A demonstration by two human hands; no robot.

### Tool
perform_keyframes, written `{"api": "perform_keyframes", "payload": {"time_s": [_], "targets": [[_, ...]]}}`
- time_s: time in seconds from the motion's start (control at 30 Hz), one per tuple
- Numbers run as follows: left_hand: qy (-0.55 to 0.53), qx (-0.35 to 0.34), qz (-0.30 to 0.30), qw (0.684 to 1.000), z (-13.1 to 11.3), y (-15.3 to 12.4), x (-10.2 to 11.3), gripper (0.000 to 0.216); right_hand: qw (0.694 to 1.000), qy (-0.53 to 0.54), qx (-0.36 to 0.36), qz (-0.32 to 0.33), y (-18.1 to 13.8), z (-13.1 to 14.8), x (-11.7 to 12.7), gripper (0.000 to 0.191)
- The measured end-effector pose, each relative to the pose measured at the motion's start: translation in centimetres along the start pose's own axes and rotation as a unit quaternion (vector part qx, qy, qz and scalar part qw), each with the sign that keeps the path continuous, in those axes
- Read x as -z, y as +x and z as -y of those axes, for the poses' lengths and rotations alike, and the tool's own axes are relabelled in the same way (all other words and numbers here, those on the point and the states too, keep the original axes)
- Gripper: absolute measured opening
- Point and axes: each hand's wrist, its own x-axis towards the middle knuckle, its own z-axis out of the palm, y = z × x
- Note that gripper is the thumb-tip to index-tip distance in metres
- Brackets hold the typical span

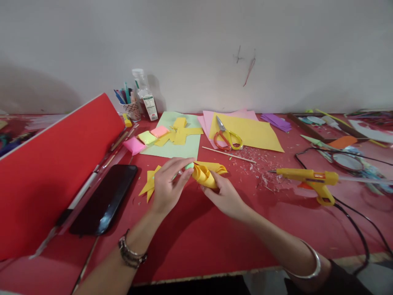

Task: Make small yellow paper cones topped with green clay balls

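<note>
Left fingers (185,177) pinch green piece (189,166); right fingers (219,180) grip yellow paper (202,175). Scissors (223,130): 1 o'clock; glue gun (325,178): 3 o'clock.

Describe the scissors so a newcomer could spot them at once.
On the red table, find the big yellow sheet near the wall. Across its left end lie the scissors, set apart from the pink paper beside them by silver blades and mismatched orange-red and yellow handles.

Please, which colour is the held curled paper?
The curled paper is yellow; it shows best in the head view.
</note>
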Motion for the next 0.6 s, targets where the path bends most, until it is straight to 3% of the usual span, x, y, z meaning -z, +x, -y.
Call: {"api": "perform_keyframes", "payload": {"time_s": [0.23,0.43,0.6], "targets": [[-0.085,0.053,0.019,0.995,-0.08,-0.22,-0.19,0.025,1.0,0.008,-0.011,0.011,0.07,0.06,-0.01,0.007],[-0.264,0.14,-0.019,0.954,0.7,-0.27,-0.58,0.042,0.999,-0.003,-0.018,0.051,-0.05,0.12,-0.05,0.014],[-0.262,0.167,0.021,0.95,0.36,-0.25,-0.68,0.049,0.991,-0.057,-0.009,0.12,-0.12,0.32,-0.11,0.002]]}}
